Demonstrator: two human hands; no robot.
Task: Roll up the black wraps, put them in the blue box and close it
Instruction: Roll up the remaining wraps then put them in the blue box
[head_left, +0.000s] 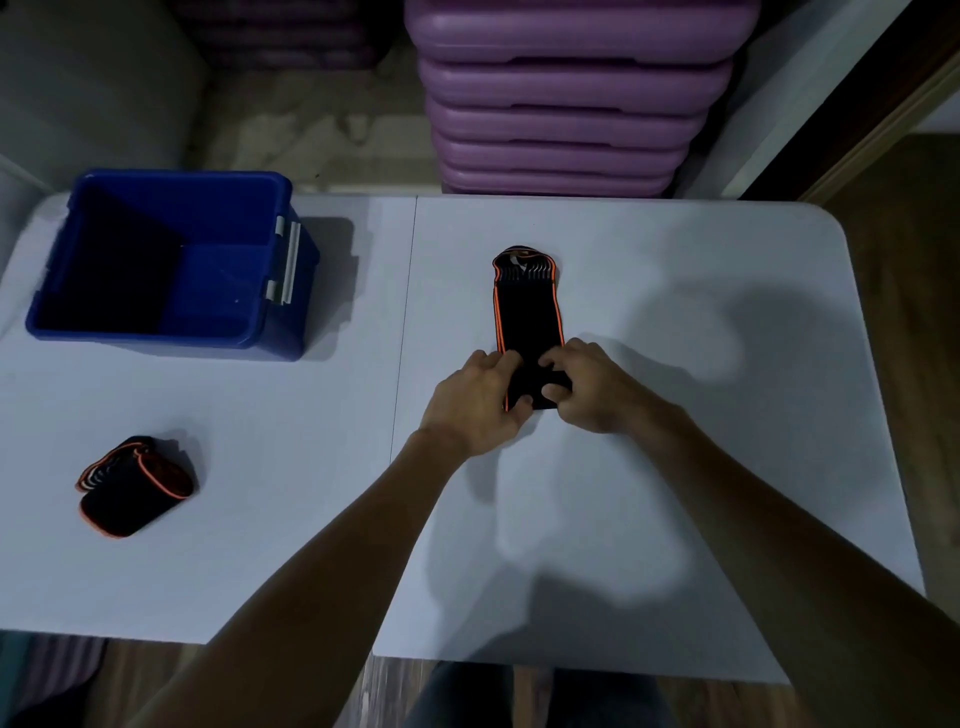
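We see bare surface (675, 364) on every side of our hands, the left hand (475, 402) and right hand (589, 387), which meet on the near end of the stretched wrap (527, 322). Right of that wrap the top lies open to its rounded corner. To the left, a wide clear lane runs between the open blue box (156, 265) at the far left and the folded wrap (136, 486) near the front left. The box stands uncovered, its mouth unobstructed from above. Beyond the far edge, stacked purple cases (566, 98) wall off the space straight ahead.
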